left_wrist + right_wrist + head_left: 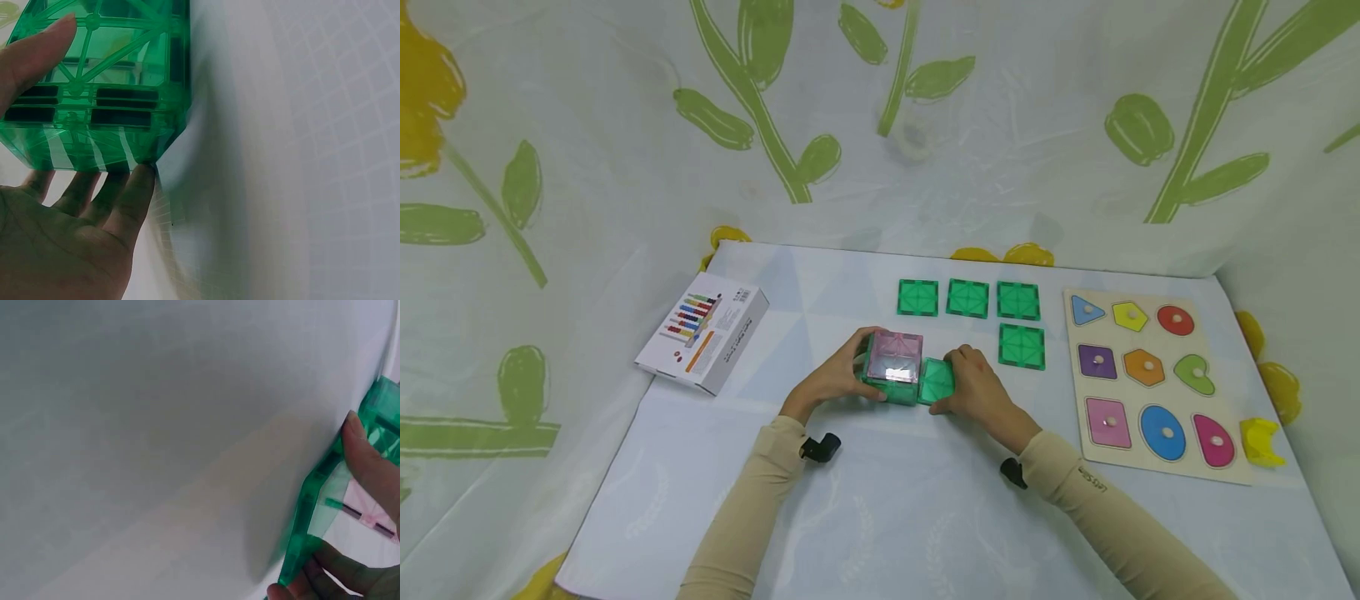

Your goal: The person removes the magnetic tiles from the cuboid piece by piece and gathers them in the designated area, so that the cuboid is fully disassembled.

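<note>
A small box of translucent magnetic tiles stands near the middle of the table, with green sides and a pink-tinted top. My left hand grips it from the left, its thumb on the near green side and its fingers against another side in the left wrist view. A loose green magnetic tile lies against the box's right side, or very close to it. My right hand holds this tile between thumb and fingers; in the right wrist view the tile's edge is tilted.
Several green tiles lie apart behind and right of the hands. A wooden shape puzzle board is at the right, beside a yellow piece. At the back left sits a white box printed with coloured beads.
</note>
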`<state>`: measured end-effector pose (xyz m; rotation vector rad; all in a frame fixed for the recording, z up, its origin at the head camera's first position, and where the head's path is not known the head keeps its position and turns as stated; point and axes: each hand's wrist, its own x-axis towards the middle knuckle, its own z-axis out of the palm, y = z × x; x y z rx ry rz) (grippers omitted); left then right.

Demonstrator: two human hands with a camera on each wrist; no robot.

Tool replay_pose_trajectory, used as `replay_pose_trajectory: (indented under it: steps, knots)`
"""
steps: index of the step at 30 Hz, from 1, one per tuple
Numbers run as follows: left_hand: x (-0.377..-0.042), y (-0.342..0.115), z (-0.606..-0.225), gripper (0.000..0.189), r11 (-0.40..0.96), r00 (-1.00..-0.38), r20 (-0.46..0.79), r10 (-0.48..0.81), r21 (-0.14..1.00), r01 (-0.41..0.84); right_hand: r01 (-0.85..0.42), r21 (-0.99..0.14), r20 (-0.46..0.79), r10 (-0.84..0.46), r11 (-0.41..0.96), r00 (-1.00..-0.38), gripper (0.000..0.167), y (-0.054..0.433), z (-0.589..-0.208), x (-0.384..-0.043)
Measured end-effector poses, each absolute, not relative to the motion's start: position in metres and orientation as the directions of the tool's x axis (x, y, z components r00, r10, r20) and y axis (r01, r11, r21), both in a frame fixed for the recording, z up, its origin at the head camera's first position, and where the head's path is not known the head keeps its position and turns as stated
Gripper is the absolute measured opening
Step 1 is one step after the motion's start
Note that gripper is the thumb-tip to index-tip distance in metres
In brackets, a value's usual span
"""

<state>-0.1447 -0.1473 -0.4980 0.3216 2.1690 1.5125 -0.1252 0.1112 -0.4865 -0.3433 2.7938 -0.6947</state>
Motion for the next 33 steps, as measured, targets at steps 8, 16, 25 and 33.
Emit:
replay_pose_trajectory:
  steps: [8, 16, 25, 33]
  knots:
    - [-0.146, -0.148, -0.499, 0.110, 0.369, -0.861, -0.245, 0.446, 0.926, -0.072, -0.175, -0.457, -0.199, -0.292, 0.872, -0.936, 0.086, 0.115, -0.485, -0.124]
    - [-0.147, -0.149, -0.500, 0.110, 0.366, -0.860, -0.242, 0.450, 0.928, -0.070, -0.231, -0.421, -0.183, -0.332, 0.877, -0.926, 0.086, 0.118, -0.485, -0.123]
    - [-0.147, -0.149, -0.499, 0.109, 0.370, -0.860, -0.245, 0.448, 0.926, -0.072, -0.318, -0.392, -0.153, -0.403, 0.863, -0.903, 0.084, 0.125, -0.487, -0.123]
    - [-0.146, -0.150, -0.496, 0.110, 0.388, -0.863, -0.253, 0.438, 0.919, -0.073, -0.340, -0.385, -0.148, -0.421, 0.858, -0.895, 0.083, 0.137, -0.482, -0.131]
